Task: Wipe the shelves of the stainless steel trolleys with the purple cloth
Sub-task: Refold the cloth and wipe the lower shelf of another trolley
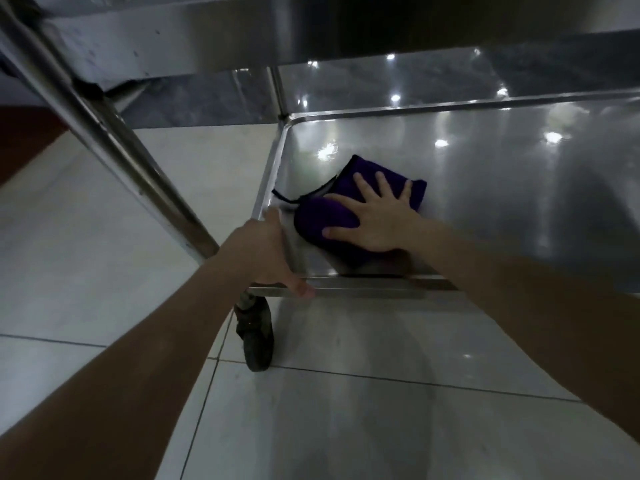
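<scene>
1. Step in hand: wiping the lower shelf (pixel 502 202) of the trolley, at its near-left corner region.
2. Right grip (pixel 374 220): fingers straight and spread apart, palm pressed flat on the purple cloth (pixel 318 220). It is pressing, not clamped round anything.
3. Cloth position: folded and bunched on the shelf floor, partly under the right palm. It sticks out past the fingertips on the far side and past the thumb on the left. It lies just beside the left rim and near the front rim, with a dark edging strip trailing toward the left rim.
4. Left grip (pixel 273 251): clamped on the shelf's near-left corner, thumb along the front rim, fingers over the side rim. Judged to be steadying the trolley, which stands on a caster (pixel 258 337).
5. Next move, as a judgement: sweep the cloth rightward and farther in over the bare steel with the palm kept flat. The left hold should be kept so the trolley does not roll. The upper shelf (pixel 242 36) overhead limits arm room.
</scene>
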`<action>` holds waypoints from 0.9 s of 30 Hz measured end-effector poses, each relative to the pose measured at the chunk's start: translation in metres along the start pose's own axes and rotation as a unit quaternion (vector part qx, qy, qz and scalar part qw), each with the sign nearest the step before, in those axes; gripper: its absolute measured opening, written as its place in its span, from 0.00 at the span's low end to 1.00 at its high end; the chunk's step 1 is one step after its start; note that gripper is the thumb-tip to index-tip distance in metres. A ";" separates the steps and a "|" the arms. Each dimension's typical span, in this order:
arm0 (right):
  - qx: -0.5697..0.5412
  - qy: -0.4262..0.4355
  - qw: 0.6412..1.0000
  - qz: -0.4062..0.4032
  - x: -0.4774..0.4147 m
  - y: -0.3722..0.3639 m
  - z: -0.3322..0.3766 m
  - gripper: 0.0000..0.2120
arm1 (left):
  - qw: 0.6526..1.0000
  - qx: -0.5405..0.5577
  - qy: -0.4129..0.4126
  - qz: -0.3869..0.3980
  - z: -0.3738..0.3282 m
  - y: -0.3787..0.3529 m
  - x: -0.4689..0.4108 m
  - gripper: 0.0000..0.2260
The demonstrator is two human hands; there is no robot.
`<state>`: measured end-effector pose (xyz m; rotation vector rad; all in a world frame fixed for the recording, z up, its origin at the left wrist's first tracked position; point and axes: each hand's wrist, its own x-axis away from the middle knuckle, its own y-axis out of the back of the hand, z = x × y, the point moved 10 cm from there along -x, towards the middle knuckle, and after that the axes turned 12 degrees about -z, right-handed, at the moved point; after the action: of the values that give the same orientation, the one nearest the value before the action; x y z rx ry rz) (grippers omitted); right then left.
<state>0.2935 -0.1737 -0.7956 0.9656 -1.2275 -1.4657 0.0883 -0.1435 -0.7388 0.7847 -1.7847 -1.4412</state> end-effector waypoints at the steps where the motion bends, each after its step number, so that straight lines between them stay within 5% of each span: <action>1: 0.002 -0.018 1.000 -0.001 -0.024 0.002 -0.007 0.51 | 1.000 0.005 0.002 0.002 0.002 -0.002 -0.002 0.72; 10: 0.015 -0.083 0.996 0.005 -0.133 0.008 -0.005 0.54 | 0.999 0.028 0.015 0.005 0.010 -0.005 -0.015 0.67; 15: 0.012 0.003 1.000 -0.002 -0.059 0.001 0.022 0.47 | 0.999 0.045 0.000 -0.011 0.006 -0.002 -0.013 0.72; 19: -0.003 0.077 0.997 -0.031 0.041 -0.003 0.045 0.40 | 0.998 0.069 0.000 -0.007 0.000 0.003 -0.007 0.66; 23: -0.015 0.105 0.994 -0.005 0.102 0.005 0.038 0.44 | 0.995 0.079 -0.007 -0.055 -0.012 0.017 0.010 0.74; 25: -0.088 0.097 0.991 0.006 0.113 0.024 0.037 0.46 | 0.996 0.064 -0.020 -0.062 -0.020 0.013 0.022 0.69; 27: -0.227 0.050 0.971 -0.052 0.121 0.052 0.024 0.43 | 0.994 0.052 -0.040 -0.083 -0.032 0.008 0.037 0.49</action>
<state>0.2523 -0.2882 -0.7395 0.7855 -0.7288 -1.6650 0.0930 -0.1899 -0.7212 0.9600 -1.9065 -1.5137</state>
